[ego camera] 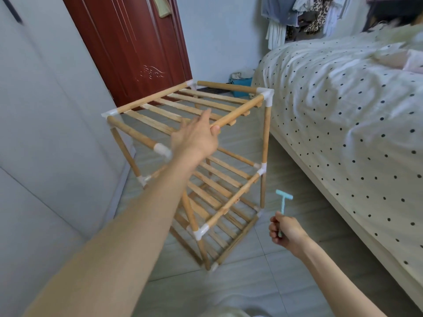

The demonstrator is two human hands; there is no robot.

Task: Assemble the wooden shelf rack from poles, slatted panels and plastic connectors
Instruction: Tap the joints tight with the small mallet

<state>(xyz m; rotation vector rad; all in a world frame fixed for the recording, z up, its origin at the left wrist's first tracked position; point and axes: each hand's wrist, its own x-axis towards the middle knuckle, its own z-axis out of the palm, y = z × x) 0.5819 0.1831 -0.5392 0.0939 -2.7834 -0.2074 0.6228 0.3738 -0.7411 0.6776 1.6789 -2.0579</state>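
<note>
wooden three-tier rack, left hand gripping its top pole, right hand clutching blue mallet

The bed hems the rack on my right, the wall on my left. Open floor lies before its near corner.

Pale wood rack, turquoise mallet, black-dotted cream bedspread.

wooden shelf rack, three slatted tiers, tilted
</note>
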